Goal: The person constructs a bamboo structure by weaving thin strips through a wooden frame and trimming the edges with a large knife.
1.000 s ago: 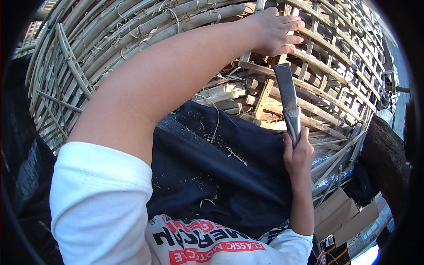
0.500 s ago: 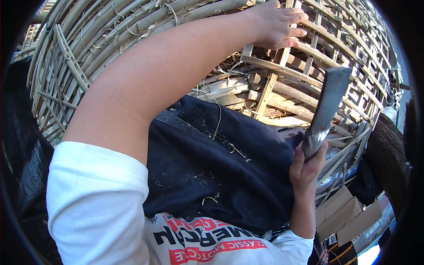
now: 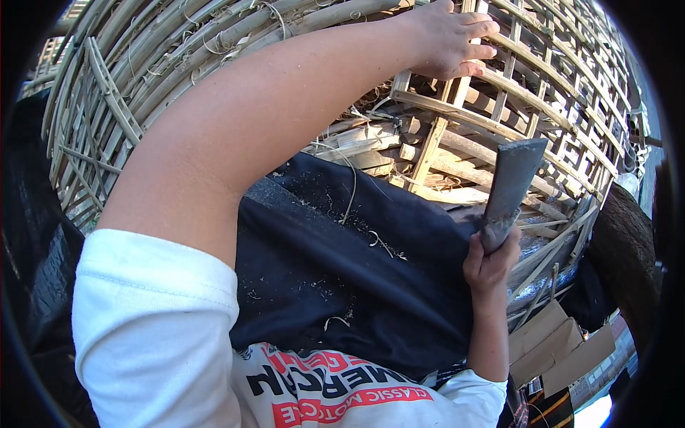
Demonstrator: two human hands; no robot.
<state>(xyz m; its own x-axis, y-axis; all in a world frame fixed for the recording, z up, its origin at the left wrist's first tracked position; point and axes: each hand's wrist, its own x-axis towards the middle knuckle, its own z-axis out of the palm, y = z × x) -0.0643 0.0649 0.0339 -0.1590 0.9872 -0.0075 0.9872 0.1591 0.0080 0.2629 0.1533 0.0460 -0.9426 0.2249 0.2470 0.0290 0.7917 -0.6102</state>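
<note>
My left hand reaches across to the top of the view. Its fingers lie over a strip of a woven bamboo lattice and hold it; the thumb is hidden. In my right hand is a machete with a broad, dark, square-ended blade. That blade points up and slightly right, in front of the lattice, and my fingers wrap round its handle. A pale upright bamboo slat crosses the lattice's lower edge, left of the blade.
Long bamboo strips curve across the upper left. A dark cloth with thin shavings covers my lap. To the lower right lies an opened cardboard box, below a thick brown log. Split bamboo pieces lie beyond the cloth.
The machete has dropped and shifted a little left, together with my right hand. My left hand stays in the same place on the lattice.
</note>
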